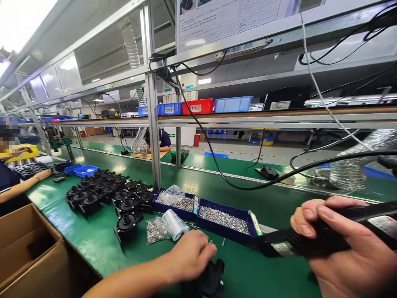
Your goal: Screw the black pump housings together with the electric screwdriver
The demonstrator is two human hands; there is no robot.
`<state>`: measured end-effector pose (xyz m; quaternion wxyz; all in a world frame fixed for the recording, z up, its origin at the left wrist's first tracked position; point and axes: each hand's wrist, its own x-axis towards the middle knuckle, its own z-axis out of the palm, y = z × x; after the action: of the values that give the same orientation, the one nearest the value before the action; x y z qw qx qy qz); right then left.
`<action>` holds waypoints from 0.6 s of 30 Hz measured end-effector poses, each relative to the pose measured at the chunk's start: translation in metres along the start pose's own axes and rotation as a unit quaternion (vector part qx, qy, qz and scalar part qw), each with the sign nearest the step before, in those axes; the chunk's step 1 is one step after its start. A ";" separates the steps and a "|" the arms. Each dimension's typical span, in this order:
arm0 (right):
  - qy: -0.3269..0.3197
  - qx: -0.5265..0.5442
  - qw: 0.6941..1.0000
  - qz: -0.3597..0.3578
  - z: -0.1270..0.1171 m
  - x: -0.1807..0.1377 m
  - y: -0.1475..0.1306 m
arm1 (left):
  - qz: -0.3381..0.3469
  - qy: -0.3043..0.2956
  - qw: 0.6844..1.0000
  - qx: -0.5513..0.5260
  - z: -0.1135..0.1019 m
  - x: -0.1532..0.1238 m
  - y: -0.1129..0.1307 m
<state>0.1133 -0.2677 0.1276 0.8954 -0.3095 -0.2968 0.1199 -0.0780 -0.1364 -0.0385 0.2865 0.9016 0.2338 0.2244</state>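
The right hand (347,244), lower right of the frame, is wrapped tight round a black electric screwdriver (310,244). The left hand (189,256), at bottom centre, pinches closed on a black pump housing (207,279) lying on the green mat (93,240). Keeping the housing pressed flat and the driver square to it looks wise, with the screw trays (223,221) just beyond.

A green-topped bench (273,207) under a metal shelf frame (151,107) — coloured bins (198,106) on the shelf, bright strip light (204,81) beyond.

Glossy green mat (93,244), shiny metal screws (223,219), matt black plastic driver (325,242).
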 end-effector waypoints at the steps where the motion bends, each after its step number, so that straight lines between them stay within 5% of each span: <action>1: -0.002 -0.008 1.000 -0.009 0.003 -0.002 -0.001 | 0.000 -0.001 1.000 0.017 -0.002 0.013 -0.007; 8: -0.027 -0.046 0.998 -0.030 0.002 -0.004 0.013 | -0.063 -0.054 0.990 0.117 0.032 0.038 -0.084; 18: -0.099 -0.066 0.993 -0.018 0.000 -0.005 0.042 | -0.099 -0.065 0.977 0.178 0.045 0.048 -0.077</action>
<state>0.1081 -0.2376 0.0987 0.8411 -0.3492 -0.3970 0.1136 -0.0384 -0.0729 -0.1066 0.1569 0.9230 0.3394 0.0908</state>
